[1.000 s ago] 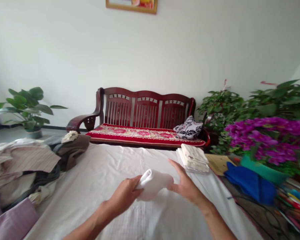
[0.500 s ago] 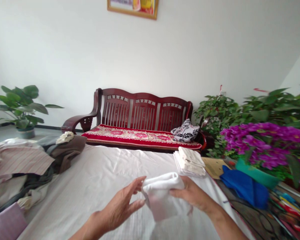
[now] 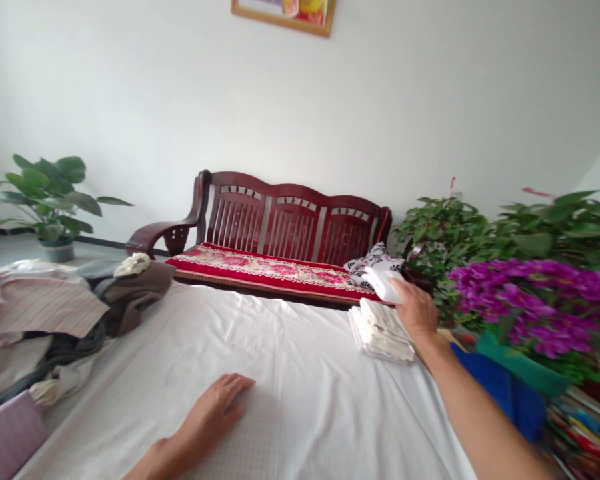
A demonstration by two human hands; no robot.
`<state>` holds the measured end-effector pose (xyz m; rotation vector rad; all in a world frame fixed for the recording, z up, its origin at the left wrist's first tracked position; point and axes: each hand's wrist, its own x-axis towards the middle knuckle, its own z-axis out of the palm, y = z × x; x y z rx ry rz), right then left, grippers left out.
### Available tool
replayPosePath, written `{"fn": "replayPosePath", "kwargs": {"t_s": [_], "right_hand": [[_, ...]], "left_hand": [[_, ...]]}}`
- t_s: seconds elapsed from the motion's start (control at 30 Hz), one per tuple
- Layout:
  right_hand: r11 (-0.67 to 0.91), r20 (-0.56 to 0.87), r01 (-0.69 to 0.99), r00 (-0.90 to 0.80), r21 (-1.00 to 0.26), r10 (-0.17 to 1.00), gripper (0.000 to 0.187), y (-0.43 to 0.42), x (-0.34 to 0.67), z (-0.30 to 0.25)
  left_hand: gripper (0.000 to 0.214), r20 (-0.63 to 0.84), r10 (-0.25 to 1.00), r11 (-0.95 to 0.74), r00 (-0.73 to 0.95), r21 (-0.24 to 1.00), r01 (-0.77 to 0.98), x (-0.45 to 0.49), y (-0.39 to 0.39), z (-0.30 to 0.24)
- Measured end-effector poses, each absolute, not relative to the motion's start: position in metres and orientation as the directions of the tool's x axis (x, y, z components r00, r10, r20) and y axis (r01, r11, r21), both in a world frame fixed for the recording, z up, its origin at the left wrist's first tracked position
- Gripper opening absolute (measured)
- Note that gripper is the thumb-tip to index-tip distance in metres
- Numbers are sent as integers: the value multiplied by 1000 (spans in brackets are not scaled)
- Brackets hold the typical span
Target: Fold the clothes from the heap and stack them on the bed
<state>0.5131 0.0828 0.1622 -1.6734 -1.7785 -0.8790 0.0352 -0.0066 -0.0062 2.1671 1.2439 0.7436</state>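
My right hand (image 3: 418, 308) grips a folded white cloth (image 3: 383, 283) and holds it in the air at the far right of the table. Just below it lies a stack of folded off-white cloths (image 3: 381, 330), apart from the held one. Low over the white sheet (image 3: 290, 407), my left hand (image 3: 220, 408) is open and holds nothing, its fingers stretched forward. I cannot tell whether it touches the sheet.
At the left is a heap of crumpled clothes (image 3: 40, 313) with a lilac cloth (image 3: 11, 437) in front. A wooden bench (image 3: 290, 227) stands behind. Purple flowers (image 3: 525, 300), a blue cloth (image 3: 505, 393) and leafy plants (image 3: 440, 230) line the right side.
My left hand has let go of the white cloth and drawn back to the lower left. My right hand has carried the cloth away and to the right, above the stack.
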Motion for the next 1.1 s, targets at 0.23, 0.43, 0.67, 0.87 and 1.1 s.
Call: {"fn": "replayPosePath", "kwargs": {"t_s": [0.23,0.43,0.67,0.87,1.1], "right_hand": [[-1,653,995,-65,101,754,62,99,530,101],[-32,681,990,-71,137,729,59,88,533,105],[52,636,993,-107,104,764,68,85,540,98],[154,503,988,-118,-31,856,76,88,552,98],[65,286,917,55,-394,957,64,104,570,119]], "left_hand": [[43,215,841,-496,497,674,548,33,-11,-3],[39,223,836,-505,502,669,545,33,-9,-6],[38,231,828,-521,512,655,547,34,-9,-5],[41,243,820,-535,519,648,542,33,-7,-9],[42,239,816,-543,526,627,558,33,-8,-8]]}}
